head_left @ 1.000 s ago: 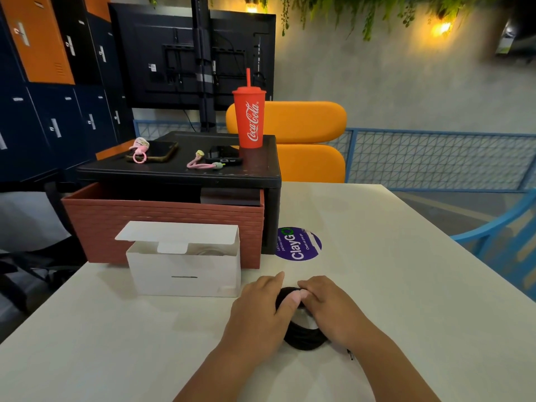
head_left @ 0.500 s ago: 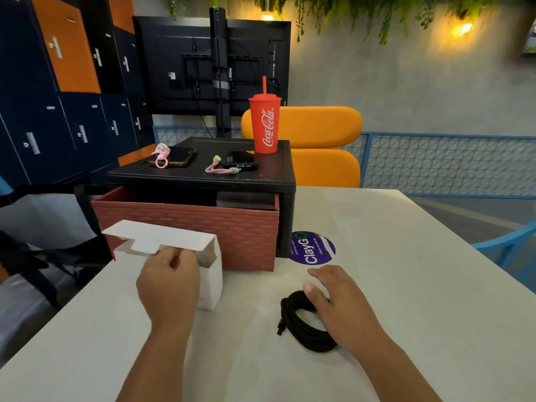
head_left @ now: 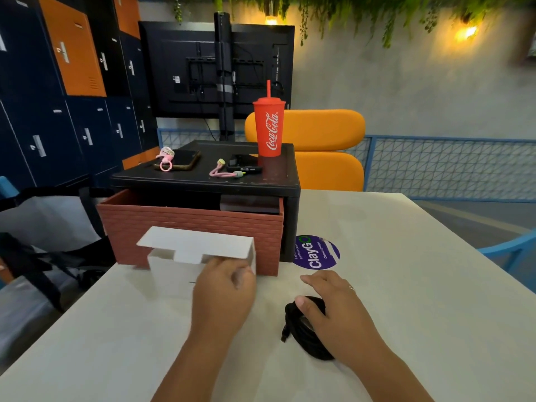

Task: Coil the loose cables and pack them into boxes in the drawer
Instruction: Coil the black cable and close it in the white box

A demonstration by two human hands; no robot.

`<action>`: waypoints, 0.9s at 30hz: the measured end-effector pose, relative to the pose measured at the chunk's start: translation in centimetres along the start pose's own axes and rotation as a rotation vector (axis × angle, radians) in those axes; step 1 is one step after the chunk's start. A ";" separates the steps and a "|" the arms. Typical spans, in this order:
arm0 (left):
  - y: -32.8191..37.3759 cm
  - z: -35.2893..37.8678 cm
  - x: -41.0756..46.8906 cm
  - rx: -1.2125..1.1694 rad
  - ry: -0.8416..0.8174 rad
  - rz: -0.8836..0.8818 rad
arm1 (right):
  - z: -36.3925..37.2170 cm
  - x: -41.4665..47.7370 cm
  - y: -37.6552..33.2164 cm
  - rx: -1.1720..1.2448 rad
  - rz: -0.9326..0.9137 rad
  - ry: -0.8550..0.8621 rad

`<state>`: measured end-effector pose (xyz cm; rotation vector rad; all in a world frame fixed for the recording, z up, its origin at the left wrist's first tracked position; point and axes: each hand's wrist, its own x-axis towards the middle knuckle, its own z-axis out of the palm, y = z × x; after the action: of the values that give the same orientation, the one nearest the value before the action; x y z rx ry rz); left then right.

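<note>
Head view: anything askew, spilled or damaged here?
Nothing stands out: red cup upright on the black stand, black cable coiled under the right hand, left hand holding the open white box.

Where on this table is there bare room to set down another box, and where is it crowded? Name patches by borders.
Free: the right half of the table, beyond the sticker and right hand; the near-left corner, left of the left hand and before the box. Crowded: the middle, where drawer, box, both hands and cable meet.

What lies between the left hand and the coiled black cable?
Head view: only bare white table between the left hand, gripping the white box, and the coiled black cable.
</note>
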<state>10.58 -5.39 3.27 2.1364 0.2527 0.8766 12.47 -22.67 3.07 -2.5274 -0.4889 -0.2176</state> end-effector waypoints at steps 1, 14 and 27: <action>0.3 0.5 -0.4 -0.013 -0.045 0.035 | 0.0 0.0 -0.1 0.007 0.004 0.003; 4.4 2.2 -3.9 -0.280 -0.387 0.387 | -0.2 0.6 0.4 0.620 0.215 0.001; 1.3 -0.4 0.2 -0.163 0.084 0.260 | -3.1 0.3 2.7 0.682 0.161 0.089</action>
<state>10.30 -5.99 4.51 2.0099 -0.0554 1.0983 13.62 -26.43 4.39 -1.8676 -0.2599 -0.0805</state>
